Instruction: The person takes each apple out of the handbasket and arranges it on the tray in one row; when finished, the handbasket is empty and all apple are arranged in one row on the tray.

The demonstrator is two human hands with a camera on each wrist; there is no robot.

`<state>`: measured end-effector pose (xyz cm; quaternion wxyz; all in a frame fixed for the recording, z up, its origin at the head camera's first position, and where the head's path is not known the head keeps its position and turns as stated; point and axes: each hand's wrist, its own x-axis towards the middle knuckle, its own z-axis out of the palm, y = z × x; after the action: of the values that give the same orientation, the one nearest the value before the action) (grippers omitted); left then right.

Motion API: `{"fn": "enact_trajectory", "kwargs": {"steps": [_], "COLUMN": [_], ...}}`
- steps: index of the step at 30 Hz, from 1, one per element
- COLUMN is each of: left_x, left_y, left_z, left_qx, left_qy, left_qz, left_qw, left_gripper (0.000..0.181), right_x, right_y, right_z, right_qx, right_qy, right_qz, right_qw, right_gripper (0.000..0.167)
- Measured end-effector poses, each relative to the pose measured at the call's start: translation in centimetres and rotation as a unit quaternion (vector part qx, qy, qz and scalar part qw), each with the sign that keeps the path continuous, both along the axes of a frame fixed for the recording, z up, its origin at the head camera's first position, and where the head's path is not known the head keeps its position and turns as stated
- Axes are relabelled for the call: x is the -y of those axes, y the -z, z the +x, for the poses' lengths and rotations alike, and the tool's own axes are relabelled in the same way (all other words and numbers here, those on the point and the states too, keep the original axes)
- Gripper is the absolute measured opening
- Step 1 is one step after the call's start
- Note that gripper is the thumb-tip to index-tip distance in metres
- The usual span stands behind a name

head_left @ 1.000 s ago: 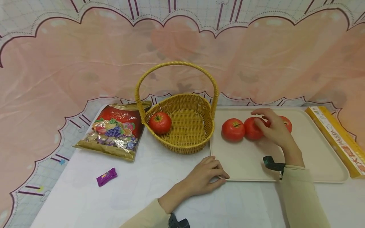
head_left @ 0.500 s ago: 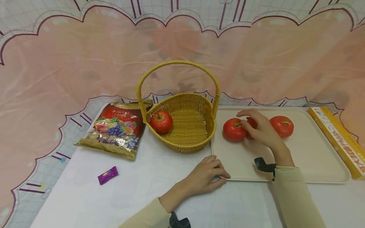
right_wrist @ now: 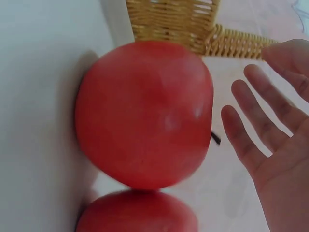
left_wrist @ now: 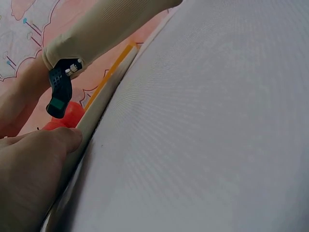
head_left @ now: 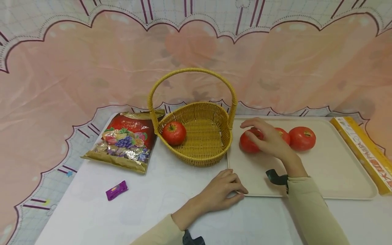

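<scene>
- Head view: a cream tray (head_left: 330, 173) lies on a white desk (head_left: 147, 207), and three red tomatoes sit in a row across its far half.
- The left tomato (head_left: 248, 145) is the one nearest the tray's left edge; the middle tomato (head_left: 283, 136) is partly hidden, and the right tomato (head_left: 302, 139) sits just beside it.
- The right hand (head_left: 269, 140) hangs over the left tomato, above the tray. Its fingers are spread and released; the right wrist view shows a gap between them and the fruit, whose dark stem points toward the hand.
- In that same view the left tomato meets the next one along.
- The left hand (head_left: 218, 191) rests at the tray's near left corner, fingers relaxed, with the thumb by the rim.
- A yellow wicker basket (head_left: 200, 161) with a tall hoop handle stands just left of the tray's far part; another tomato (head_left: 174, 133) lies inside, at the basket's side farther from the tray.
- Further left of the tray, past the basket, is a red and gold candy bag (head_left: 125, 137).
- A purple wrapped candy (head_left: 117, 190) lies nearer the person, well left of the tray.
- Along the tray's right edge lies a yellow pasta box (head_left: 362, 153).
</scene>
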<state>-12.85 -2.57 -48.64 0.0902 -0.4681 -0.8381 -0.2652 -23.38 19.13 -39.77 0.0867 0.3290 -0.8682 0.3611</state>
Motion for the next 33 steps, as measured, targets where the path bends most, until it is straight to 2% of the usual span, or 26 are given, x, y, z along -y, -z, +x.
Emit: {"fn": "enact_trajectory", "kwargs": {"steps": [4, 11, 17, 33], "left_x": [0.0, -0.1, -0.1, 0.1], "left_y": [0.0, 0.0, 0.1, -0.2], "left_z": [0.0, 0.1, 0.1, 0.1], "left_qx": [-0.001, 0.001, 0.001, -0.008], "left_qy": [0.003, -0.002, -0.004, -0.004], "left_qz": [0.001, -0.003, -0.006, -0.009], "left_qw": [1.0, 1.0, 1.0, 0.9999], "left_gripper": [0.015, 0.015, 0.015, 0.015], "right_x": [0.9, 2.8, 4.1, 7.0], "right_y": [-0.4, -1.3, -1.6, -3.2], "right_z": [-0.3, -0.6, -0.8, -1.5], "right_qx": [-0.013, -0.015, -0.047, -0.04], "right_qy": [-0.032, -0.063, -0.096, -0.131], "right_qz": [0.006, 0.043, 0.052, 0.098], "right_qw": [0.9994, 0.997, 0.9929, 0.9857], "right_gripper": [0.025, 0.026, 0.023, 0.022]}}
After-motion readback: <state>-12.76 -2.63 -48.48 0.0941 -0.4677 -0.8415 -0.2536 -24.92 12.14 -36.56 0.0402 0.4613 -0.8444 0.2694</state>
